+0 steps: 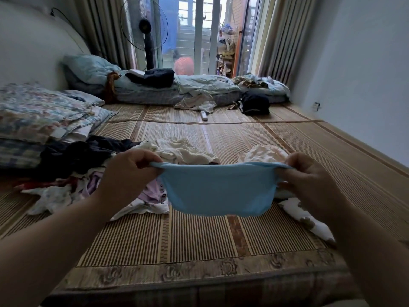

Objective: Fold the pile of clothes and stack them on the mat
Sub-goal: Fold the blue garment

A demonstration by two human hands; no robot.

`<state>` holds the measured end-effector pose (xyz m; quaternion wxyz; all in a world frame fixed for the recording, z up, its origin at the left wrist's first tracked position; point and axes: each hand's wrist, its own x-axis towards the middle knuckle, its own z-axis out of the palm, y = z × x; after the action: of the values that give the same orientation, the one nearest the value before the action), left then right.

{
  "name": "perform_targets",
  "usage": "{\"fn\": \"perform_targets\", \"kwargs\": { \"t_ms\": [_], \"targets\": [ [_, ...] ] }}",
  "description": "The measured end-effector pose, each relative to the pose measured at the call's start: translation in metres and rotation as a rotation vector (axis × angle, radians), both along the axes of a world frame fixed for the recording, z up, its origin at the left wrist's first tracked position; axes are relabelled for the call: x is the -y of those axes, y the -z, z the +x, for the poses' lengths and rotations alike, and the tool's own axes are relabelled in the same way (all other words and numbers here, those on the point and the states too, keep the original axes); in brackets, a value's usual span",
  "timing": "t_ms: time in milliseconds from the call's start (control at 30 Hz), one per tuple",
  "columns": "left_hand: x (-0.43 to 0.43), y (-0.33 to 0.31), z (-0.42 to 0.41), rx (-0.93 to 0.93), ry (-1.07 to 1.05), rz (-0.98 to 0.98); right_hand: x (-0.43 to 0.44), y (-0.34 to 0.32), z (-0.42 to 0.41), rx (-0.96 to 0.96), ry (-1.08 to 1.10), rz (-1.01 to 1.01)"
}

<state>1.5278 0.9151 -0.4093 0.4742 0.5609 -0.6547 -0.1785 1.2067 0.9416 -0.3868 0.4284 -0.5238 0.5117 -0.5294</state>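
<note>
Pinching blue garment [218, 191], both hands [130, 171]

The blue garment [218, 191] is thin, smooth, matt knit cloth. Under it the mat [199, 240] is woven reed, ribbed, faintly glossy. Left of it, the pile [84, 169] is soft crumpled cloth.

No text, label, brand or number can be read anywhere in this view. The white remote control [204, 115], lying on the mat [199, 235] in the upper middle of the frame, perhaps has marked buttons, but it is too small and blurred to tell. The light blue garment [218, 191] in the middle of the frame shows no print or tag.
</note>
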Motion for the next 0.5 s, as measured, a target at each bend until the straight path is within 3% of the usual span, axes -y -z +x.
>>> {"fn": "perform_targets", "kwargs": {
  "t_ms": [67,133,167,233,333,433,500],
  "targets": [
    [0.000,0.000,0.000,-0.271,0.162,0.136,0.002,0.001,0.000,0.059,0.000,0.042],
    [-0.001,-0.002,-0.006,-0.488,0.216,0.293,0.008,0.008,0.006,-0.101,0.078,0.037],
    [0.002,0.000,-0.011,-0.514,0.172,0.347,0.009,0.013,0.012,-0.201,0.117,0.036],
    [0.004,0.005,-0.023,-0.370,0.058,0.365,0.007,0.023,0.029,-0.285,0.164,0.070],
    [-0.005,0.010,-0.049,-0.319,0.062,0.426,-0.003,0.044,0.061,-0.136,0.134,0.176],
    [-0.019,0.014,-0.072,-0.255,0.215,0.576,-0.013,0.055,0.090,0.151,0.026,0.300],
    [-0.029,0.009,-0.082,-0.325,0.353,0.639,-0.015,0.053,0.099,0.310,-0.066,0.322]
  ]
}}
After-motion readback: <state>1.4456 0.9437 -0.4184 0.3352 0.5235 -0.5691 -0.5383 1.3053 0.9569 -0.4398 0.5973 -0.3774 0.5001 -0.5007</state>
